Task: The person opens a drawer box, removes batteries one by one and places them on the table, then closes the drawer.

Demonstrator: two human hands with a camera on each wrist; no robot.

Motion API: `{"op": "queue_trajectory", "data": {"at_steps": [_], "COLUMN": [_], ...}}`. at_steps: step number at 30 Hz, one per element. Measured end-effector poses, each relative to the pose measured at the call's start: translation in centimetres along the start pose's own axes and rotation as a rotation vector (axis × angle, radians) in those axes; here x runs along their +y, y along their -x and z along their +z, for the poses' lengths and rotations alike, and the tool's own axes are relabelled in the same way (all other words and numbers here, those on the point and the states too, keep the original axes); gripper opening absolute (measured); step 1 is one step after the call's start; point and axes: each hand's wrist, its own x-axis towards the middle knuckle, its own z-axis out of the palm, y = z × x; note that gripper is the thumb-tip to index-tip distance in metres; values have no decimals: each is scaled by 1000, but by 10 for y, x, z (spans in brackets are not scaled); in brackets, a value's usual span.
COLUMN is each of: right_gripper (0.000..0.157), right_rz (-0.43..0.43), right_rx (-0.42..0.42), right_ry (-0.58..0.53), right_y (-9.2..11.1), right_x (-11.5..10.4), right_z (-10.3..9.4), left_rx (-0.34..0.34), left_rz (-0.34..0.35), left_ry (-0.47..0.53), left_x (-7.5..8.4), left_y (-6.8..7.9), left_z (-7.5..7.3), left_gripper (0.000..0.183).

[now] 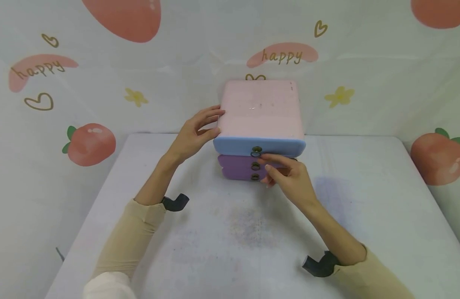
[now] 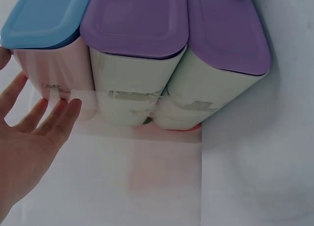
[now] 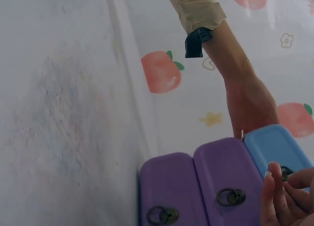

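A small stack of drawers stands at the back of the table: a pink box (image 1: 261, 110) with a blue drawer front (image 1: 230, 146) on top, and two purple drawer fronts (image 3: 171, 184) below it. Each front bears a dark metal ring pull (image 3: 230, 197). My left hand (image 1: 194, 135) rests against the pink box's left side, fingers spread and fairly straight, thumb near the front edge. At the blue front's ring pull (image 1: 256, 153), my right hand (image 1: 289, 176) has its index fingertip on the ring, with the other fingers curled. The exact hold is partly hidden.
A white table (image 1: 215, 249) with greyish and bluish stains lies in front of the drawers. Behind stands a white sheet (image 1: 196, 62) printed with fruit, hearts and the word "happy". The lower two boxes have pale sides (image 2: 132, 78) with strips of tape.
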Motion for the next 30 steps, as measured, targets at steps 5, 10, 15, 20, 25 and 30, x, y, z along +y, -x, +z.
{"op": "queue_trajectory", "data": {"at_steps": [5, 10, 15, 20, 25, 30], "right_gripper": [27, 28, 33, 34, 30, 27], "right_rz": [24, 61, 170, 232, 215, 193], "right_rx": [-3, -2, 19, 37, 38, 32], "right_ry": [-34, -58, -106, -149, -162, -128], "right_y": [-2, -7, -13, -18, -19, -15], "right_x": [1, -1, -4, -7, -7, -6], "right_z": [7, 13, 18, 21, 22, 22], "left_rx": [-2, -2, 1, 0, 1, 2], "left_rz": [9, 4, -7, -8, -15, -15], "left_ry": [-2, -5, -6, 1, 13, 26], "left_x": [-1, -1, -2, 0, 0, -1], "left_y": [1, 0, 0, 1, 1, 1], "left_z": [-1, 0, 0, 1, 1, 2], "left_gripper": [49, 49, 49, 49, 49, 49]}}
